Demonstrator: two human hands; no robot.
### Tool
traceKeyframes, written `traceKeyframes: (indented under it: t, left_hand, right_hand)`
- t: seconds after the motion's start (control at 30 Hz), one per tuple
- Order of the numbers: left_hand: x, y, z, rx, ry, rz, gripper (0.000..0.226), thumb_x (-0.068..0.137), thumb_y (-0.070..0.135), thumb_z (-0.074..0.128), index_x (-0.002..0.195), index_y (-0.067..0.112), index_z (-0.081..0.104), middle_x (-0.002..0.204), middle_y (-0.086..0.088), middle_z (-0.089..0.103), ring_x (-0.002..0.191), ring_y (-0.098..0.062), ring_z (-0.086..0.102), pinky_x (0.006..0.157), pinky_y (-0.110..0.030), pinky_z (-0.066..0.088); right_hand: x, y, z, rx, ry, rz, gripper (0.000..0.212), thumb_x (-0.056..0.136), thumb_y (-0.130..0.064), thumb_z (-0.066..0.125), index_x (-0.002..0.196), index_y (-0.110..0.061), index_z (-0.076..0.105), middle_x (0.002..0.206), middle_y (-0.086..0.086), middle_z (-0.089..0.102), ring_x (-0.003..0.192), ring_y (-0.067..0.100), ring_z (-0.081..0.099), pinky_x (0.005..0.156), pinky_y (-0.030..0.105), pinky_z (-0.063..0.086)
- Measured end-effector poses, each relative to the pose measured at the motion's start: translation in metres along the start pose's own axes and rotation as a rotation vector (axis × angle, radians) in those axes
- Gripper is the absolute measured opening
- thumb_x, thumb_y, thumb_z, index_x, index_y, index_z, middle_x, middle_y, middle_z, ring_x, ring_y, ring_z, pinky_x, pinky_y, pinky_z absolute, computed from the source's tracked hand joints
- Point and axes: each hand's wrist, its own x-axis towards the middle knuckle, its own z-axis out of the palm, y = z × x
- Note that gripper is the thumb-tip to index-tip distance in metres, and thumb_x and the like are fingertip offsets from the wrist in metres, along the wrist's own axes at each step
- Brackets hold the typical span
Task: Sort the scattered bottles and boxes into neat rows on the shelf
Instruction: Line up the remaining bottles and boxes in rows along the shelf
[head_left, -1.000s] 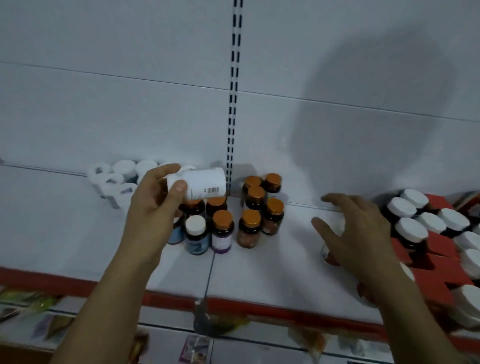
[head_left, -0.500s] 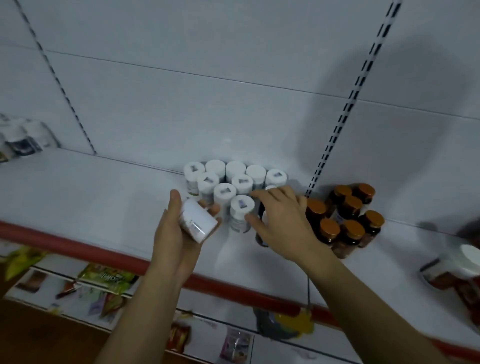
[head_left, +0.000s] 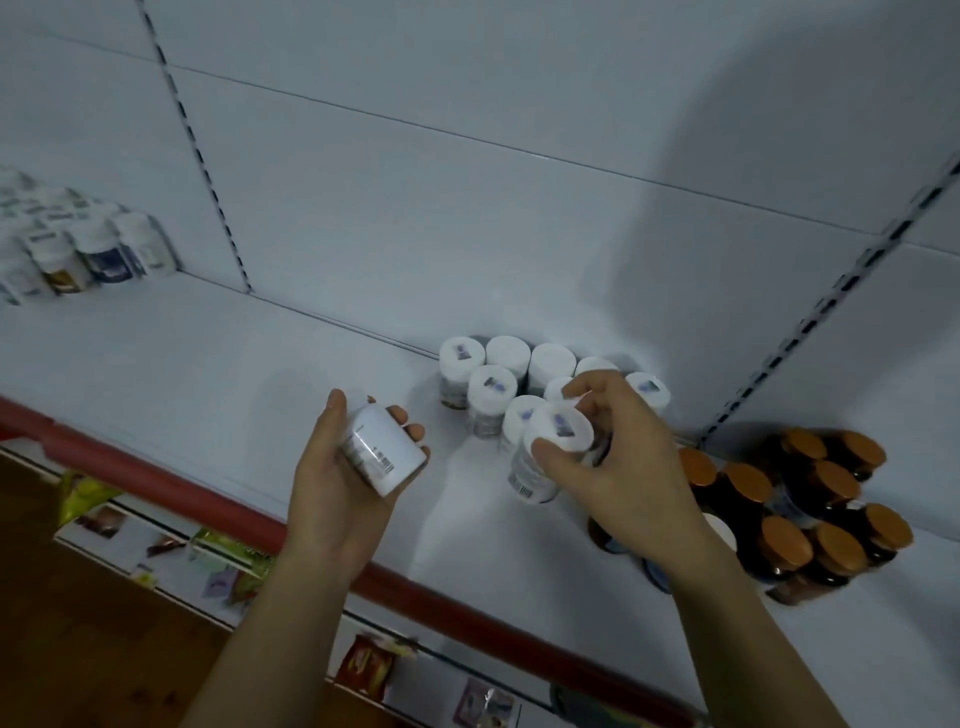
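Left hand (head_left: 332, 486) curls round a smooth white bottle (head_left: 387, 449) lying sideways; right hand (head_left: 623, 467) pinches a round-capped labelled bottle (head_left: 557, 435).

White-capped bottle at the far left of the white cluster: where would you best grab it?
Probably around its cap, coming from above and the left: it stands upright, neighbours crowd its right and front, while bare shelf lies to its left.

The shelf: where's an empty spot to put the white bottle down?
The biggest bare stretch of shelf runs between the far-left bottles and the white-capped cluster, from wall to red edge. The left hand holds its white bottle above it. Crowded: from that cluster rightward to the orange-capped jars, where the right hand grips a second bottle.
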Motion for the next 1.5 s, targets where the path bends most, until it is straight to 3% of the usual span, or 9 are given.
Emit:
traceKeyframes:
  t: [0.27,0.73,0.9,1.03,1.1,1.17,1.27,1.4,1.5]
  left_hand:
    - [0.035,0.098,-0.089,-0.018,0.042,0.143,0.042,0.073,0.003,0.042,0.109,0.014,0.062,0.100,-0.011,0.071,0.099,-0.031,0.073,0.109,-0.055,0.043]
    - [0.134,0.318,-0.252,0.142,0.055,0.156,0.057,0.076,0.007,0.049,0.131,0.019,0.061,0.122,-0.014,0.071,0.103,-0.030,0.073,0.075,-0.041,0.062]
    - [0.162,0.339,-0.264,0.201,0.023,0.122,0.057,0.074,-0.001,0.068,0.129,0.009,0.059,0.125,-0.020,0.070,0.103,-0.034,0.073,0.078,-0.042,0.062]
    - [0.171,0.340,-0.271,0.234,-0.064,0.072,0.059,0.082,0.006,0.066,0.140,0.008,0.056,0.123,-0.021,0.070,0.110,-0.039,0.070,0.081,-0.038,0.061]
    - [0.173,0.340,-0.273,0.253,-0.103,0.050,0.057,0.084,0.011,0.066,0.140,0.011,0.057,0.122,-0.018,0.070,0.109,-0.038,0.070,0.080,-0.036,0.060]
    - [0.172,0.341,-0.273,0.358,-0.125,0.087,0.056,0.083,0.015,0.068,0.138,0.020,0.060,0.123,-0.013,0.071,0.112,-0.034,0.069,0.083,-0.036,0.059]
    - [0.164,0.343,-0.273,0.665,-0.078,0.318,0.062,0.076,0.016,0.082,0.132,0.033,0.062,0.122,0.002,0.071,0.112,-0.024,0.069,0.084,-0.033,0.060]
    - [0.155,0.350,-0.284,0.888,-0.043,0.594,0.062,0.074,0.025,0.088,0.129,0.034,0.060,0.124,0.008,0.067,0.117,-0.021,0.064,0.089,-0.030,0.058]
    - [0.151,0.361,-0.302,0.922,-0.028,0.555,0.073,0.075,0.037,0.087,0.139,0.033,0.052,0.134,0.014,0.060,0.126,-0.017,0.058,0.093,-0.027,0.056]
  right_hand:
    - [0.051,-0.051,0.109,0.235,0.001,-0.023,0.041,0.090,-0.034,0.073,0.129,-0.035,0.060,0.123,-0.012,0.062,0.105,0.007,0.065,0.081,0.026,0.056]
    - [0.198,-0.168,0.366,-0.256,-0.151,-0.157,0.029,0.093,-0.032,0.066,0.119,-0.029,0.056,0.120,-0.006,0.056,0.103,0.014,0.056,0.081,0.030,0.048]
    - [0.197,-0.183,0.386,-0.298,-0.047,-0.099,0.026,0.085,-0.026,0.073,0.106,-0.025,0.057,0.109,-0.007,0.054,0.099,0.020,0.051,0.073,0.031,0.040]
    - [0.187,-0.193,0.396,-0.412,0.117,-0.056,0.031,0.082,-0.027,0.078,0.108,-0.022,0.062,0.119,0.000,0.054,0.111,0.027,0.049,0.086,0.043,0.045]
    - [0.188,-0.210,0.401,-0.301,0.205,-0.167,0.032,0.087,-0.035,0.072,0.114,-0.021,0.065,0.123,0.000,0.055,0.112,0.022,0.051,0.091,0.028,0.042]
    - [0.196,-0.233,0.407,-0.065,0.066,-0.190,0.039,0.091,-0.051,0.059,0.121,-0.027,0.065,0.118,-0.010,0.058,0.098,0.008,0.058,0.081,0.011,0.043]
    - [0.214,-0.264,0.421,0.138,-0.326,-0.105,0.044,0.090,-0.064,0.059,0.124,-0.037,0.066,0.107,-0.016,0.066,0.085,0.012,0.065,0.074,0.024,0.055]
    - [0.234,-0.281,0.437,0.173,-0.463,-0.187,0.013,0.094,-0.030,0.071,0.107,-0.029,0.074,0.097,-0.012,0.069,0.077,0.012,0.063,0.071,0.034,0.054]
    - [0.245,-0.287,0.444,0.260,-0.539,-0.223,0.015,0.098,-0.019,0.067,0.110,-0.026,0.072,0.098,-0.010,0.069,0.075,0.018,0.063,0.066,0.029,0.052]
